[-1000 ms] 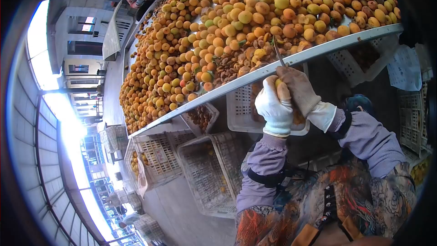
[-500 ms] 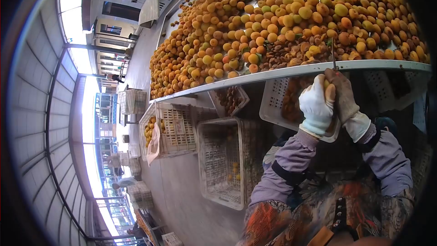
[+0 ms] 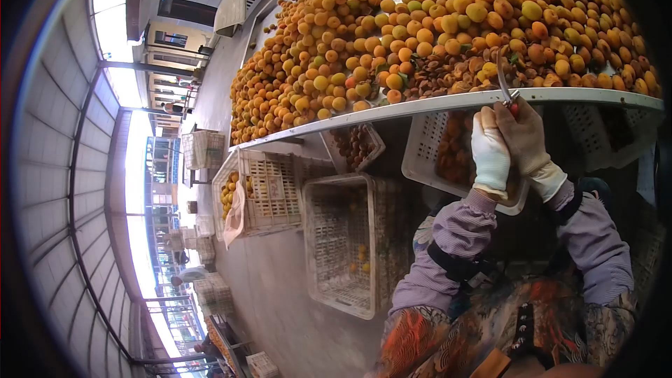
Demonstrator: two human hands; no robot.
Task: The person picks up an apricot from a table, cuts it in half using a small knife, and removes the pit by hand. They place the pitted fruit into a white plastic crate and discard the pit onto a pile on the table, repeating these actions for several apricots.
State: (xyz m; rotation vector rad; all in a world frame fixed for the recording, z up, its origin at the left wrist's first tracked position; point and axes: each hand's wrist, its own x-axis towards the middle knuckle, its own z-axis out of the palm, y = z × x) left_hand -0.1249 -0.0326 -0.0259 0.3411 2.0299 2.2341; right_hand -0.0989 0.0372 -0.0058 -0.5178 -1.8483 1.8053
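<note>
My right hand (image 3: 525,138), in a soiled white glove, is closed round a small knife (image 3: 502,78) with a thin curved blade and a bit of red at its handle. The blade points up over the tray's rim, in front of the apricots (image 3: 406,35). Close against it is my gloved left hand (image 3: 492,155), its fingers bent together near the knife's handle; whatever they hold is hidden. Both hands are just below the white edge of the tray (image 3: 434,103). Halved, brownish apricot pieces (image 3: 448,77) lie in a heap behind that edge.
Under the tray stands a white crate (image 3: 420,161) with orange fruit pieces, and a smaller crate (image 3: 355,148) of brown pieces. A large crate (image 3: 339,245) with a few fruits is on the floor at left. Another crate (image 3: 269,192) holds apricots and a pale cloth.
The knife's blade has tilted left and now shows its curve and more of its base. My left hand's fingers have turned more upright, and both hands have shifted slightly.
</note>
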